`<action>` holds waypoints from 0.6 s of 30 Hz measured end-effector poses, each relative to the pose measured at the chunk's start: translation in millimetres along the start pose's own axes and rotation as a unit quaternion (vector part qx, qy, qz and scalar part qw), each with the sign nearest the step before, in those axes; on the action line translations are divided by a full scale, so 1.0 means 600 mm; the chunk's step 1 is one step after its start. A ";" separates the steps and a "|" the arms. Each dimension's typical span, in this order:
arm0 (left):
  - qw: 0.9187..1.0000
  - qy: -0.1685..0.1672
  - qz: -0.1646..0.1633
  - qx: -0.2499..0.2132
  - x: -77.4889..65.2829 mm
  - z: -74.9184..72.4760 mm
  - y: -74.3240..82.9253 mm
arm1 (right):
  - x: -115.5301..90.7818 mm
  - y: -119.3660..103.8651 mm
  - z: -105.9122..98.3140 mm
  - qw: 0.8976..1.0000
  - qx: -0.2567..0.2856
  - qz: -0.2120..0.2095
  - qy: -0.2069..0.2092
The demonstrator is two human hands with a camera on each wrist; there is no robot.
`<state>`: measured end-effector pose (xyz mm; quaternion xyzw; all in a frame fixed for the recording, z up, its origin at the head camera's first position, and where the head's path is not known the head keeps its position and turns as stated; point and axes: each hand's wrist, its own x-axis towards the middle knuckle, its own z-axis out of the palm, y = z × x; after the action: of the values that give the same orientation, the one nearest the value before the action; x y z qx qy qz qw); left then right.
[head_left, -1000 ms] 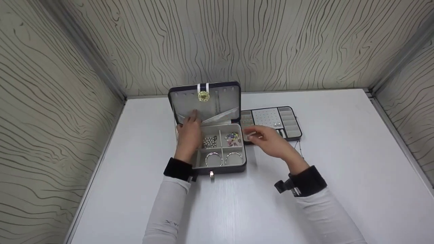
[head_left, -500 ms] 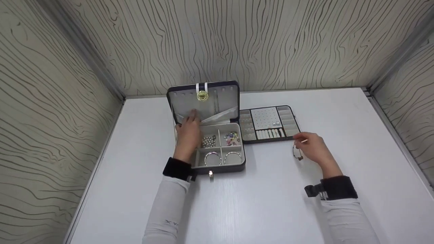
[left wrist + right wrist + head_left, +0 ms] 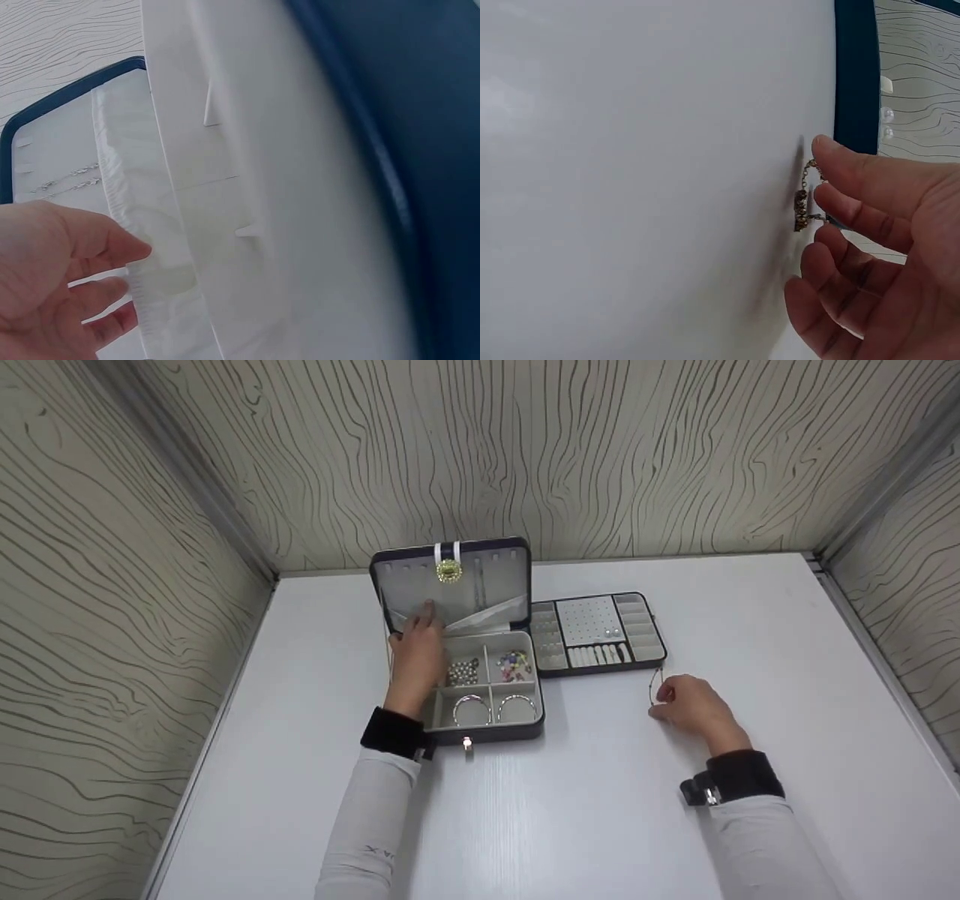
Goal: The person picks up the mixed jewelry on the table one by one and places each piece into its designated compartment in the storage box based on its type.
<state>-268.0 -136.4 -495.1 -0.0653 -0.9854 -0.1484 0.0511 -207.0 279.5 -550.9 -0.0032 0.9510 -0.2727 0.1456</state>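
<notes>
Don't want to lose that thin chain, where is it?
In the right wrist view, the chain is at the fingertips of the right hand; in the head view, by the front right corner of the tray.

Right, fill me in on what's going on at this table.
A person works at an open navy-blue, grey-lined jewellery box. Their left hand touches the white gathered fabric pocket in the raised lid. Their right hand is at a thin gold-coloured chain by the flat blue-rimmed tray; whether it grips the chain is unclear. Two round silver-coloured bangles sit in the box.
</notes>
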 end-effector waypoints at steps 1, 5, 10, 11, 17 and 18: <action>1.000 0.000 0.001 0.000 0.000 0.000 0.000 | 0.001 0.000 0.002 1.000 0.001 0.003 -0.001; 1.000 0.006 0.005 0.002 0.000 -0.002 -0.001 | 0.004 0.001 0.006 1.000 0.001 0.005 0.005; 1.000 0.008 0.006 -0.003 0.001 -0.001 -0.002 | 0.007 0.002 0.010 1.000 -0.008 0.001 0.010; 1.000 0.007 0.006 -0.006 0.001 -0.001 -0.002 | 0.008 0.003 0.011 1.000 -0.010 0.001 0.009; 1.000 -0.004 0.007 -0.020 0.003 -0.001 -0.006 | 0.007 0.004 0.013 1.000 -0.022 -0.018 -0.001; 1.000 -0.005 0.009 -0.022 0.003 -0.001 -0.006 | 0.007 0.005 0.013 1.000 -0.022 -0.021 -0.002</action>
<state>-270.2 -139.9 -495.2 -0.0757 -0.9816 -0.1691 0.0456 -208.3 277.8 -560.0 -0.0273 0.9562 -0.2547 0.1413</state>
